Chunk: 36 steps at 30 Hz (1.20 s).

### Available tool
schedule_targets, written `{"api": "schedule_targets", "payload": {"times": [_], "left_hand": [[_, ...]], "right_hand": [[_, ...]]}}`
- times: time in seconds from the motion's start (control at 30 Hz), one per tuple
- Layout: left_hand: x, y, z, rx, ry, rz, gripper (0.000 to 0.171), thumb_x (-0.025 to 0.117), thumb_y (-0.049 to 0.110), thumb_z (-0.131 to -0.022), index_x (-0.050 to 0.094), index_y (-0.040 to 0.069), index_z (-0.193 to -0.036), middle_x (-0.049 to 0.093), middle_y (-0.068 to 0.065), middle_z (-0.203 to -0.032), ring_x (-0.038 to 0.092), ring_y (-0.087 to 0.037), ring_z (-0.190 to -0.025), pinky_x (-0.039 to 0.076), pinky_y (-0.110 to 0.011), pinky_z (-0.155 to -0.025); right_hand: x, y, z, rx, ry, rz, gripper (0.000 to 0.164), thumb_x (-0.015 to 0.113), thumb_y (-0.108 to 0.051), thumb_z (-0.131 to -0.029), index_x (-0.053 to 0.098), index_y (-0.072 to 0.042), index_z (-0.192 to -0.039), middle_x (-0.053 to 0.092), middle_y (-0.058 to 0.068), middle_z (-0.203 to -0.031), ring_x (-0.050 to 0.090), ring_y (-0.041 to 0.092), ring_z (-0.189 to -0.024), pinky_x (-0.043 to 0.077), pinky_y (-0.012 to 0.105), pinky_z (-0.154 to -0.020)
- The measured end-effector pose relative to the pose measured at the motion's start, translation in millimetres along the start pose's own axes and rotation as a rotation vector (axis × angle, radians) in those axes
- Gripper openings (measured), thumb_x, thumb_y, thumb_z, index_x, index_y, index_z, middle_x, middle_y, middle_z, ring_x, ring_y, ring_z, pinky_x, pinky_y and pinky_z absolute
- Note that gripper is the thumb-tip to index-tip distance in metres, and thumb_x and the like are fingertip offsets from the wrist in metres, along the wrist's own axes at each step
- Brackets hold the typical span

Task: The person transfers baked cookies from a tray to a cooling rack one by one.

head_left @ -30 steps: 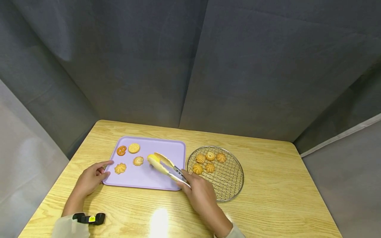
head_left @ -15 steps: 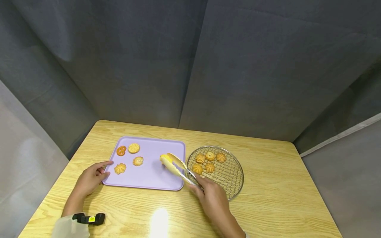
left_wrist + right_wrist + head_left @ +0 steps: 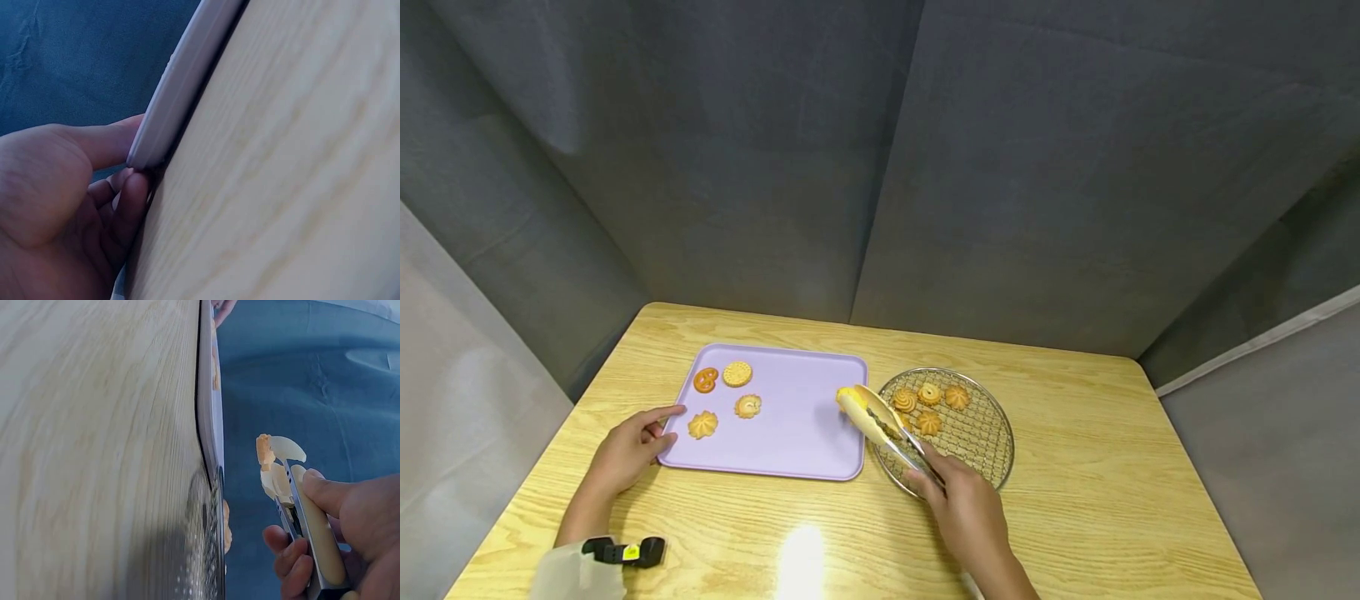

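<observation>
My left hand [image 3: 625,450] pinches the left edge of a lilac tray [image 3: 790,442]; in the left wrist view, fingers lie above and below its rim. My right hand [image 3: 966,504] grips cream-tipped tongs [image 3: 867,422] around their metal handles. Between the tong tips sits a cookie [image 3: 265,452], raised in the right wrist view above a round wire rack [image 3: 981,450]. Seen from the head, the tips overlap the gap between tray and rack. A pretzel [image 3: 706,380], a round biscuit [image 3: 737,373], a ruffled cookie [image 3: 748,407] and a star-shaped cookie [image 3: 703,425] lie on the tray.
Several cookies rest on the rack's far left part, among them a swirl cookie [image 3: 906,401] and a ridged cookie [image 3: 957,397]; the tongs partly cover one. Tray and rack stand side by side on a wooden table [image 3: 1090,467]. Grey curtains [image 3: 1000,167] surround the table.
My right hand has moved right with the tongs and the cookie, from over the tray's middle to its right edge beside the rack. The left hand and tray have stayed still.
</observation>
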<state>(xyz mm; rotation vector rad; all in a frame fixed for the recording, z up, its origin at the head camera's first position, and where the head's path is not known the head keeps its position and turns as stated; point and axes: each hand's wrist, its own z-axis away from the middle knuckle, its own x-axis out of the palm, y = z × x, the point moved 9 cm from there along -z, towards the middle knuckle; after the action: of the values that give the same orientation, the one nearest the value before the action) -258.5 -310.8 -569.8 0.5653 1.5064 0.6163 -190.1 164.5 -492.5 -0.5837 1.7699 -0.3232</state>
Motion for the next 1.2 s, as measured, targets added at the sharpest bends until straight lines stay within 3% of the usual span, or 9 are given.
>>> {"api": "schedule_targets", "payload": {"times": [0.43, 0.73, 1.0, 1.2], "left_hand": [[-1.0, 2.0, 0.3, -0.001, 0.004, -0.016, 0.044, 0.067, 0.005, -0.097, 0.061, 0.003, -0.141, 0.054, -0.009, -0.092, 0.048, -0.018, -0.074, 0.038, -0.026, -0.058], [0.0, 1.2, 0.8, -0.003, 0.001, -0.008, 0.044, 0.067, 0.005, -0.098, 0.061, 0.003, -0.141, 0.053, -0.009, -0.091, 0.048, -0.018, -0.074, 0.038, -0.026, -0.057], [1.6, -2.4, -0.2, 0.001, -0.007, 0.011, 0.045, 0.067, 0.006, -0.098, 0.06, 0.004, -0.143, 0.052, -0.009, -0.091, 0.047, -0.016, -0.069, 0.039, -0.026, -0.055], [-0.1, -1.5, 0.2, 0.008, -0.001, 0.0, 0.045, 0.068, 0.006, -0.098, 0.06, 0.004, -0.142, 0.052, -0.008, -0.091, 0.047, -0.016, -0.07, 0.038, -0.026, -0.055]], "right_hand": [[-14.4, 33.9, 11.6, 0.071, -0.001, -0.01, 0.051, 0.073, -0.032, -0.096, 0.063, -0.009, -0.141, 0.071, 0.019, -0.124, 0.069, 0.042, -0.111, 0.055, 0.058, -0.09], [-24.4, 52.9, 20.6, 0.09, 0.015, -0.001, 0.051, 0.07, -0.032, -0.099, 0.063, -0.005, -0.141, 0.071, 0.022, -0.122, 0.07, 0.045, -0.109, 0.056, 0.059, -0.085], [-33.5, 74.4, 28.8, 0.155, -0.003, 0.028, 0.051, 0.067, -0.034, -0.101, 0.061, -0.006, -0.142, 0.075, 0.019, -0.105, 0.073, 0.03, -0.081, 0.057, 0.045, -0.066], [-37.5, 87.2, 33.8, 0.182, -0.016, 0.044, 0.054, 0.063, -0.037, -0.103, 0.058, -0.002, -0.143, 0.071, 0.027, -0.118, 0.07, 0.048, -0.103, 0.056, 0.061, -0.081]]}}
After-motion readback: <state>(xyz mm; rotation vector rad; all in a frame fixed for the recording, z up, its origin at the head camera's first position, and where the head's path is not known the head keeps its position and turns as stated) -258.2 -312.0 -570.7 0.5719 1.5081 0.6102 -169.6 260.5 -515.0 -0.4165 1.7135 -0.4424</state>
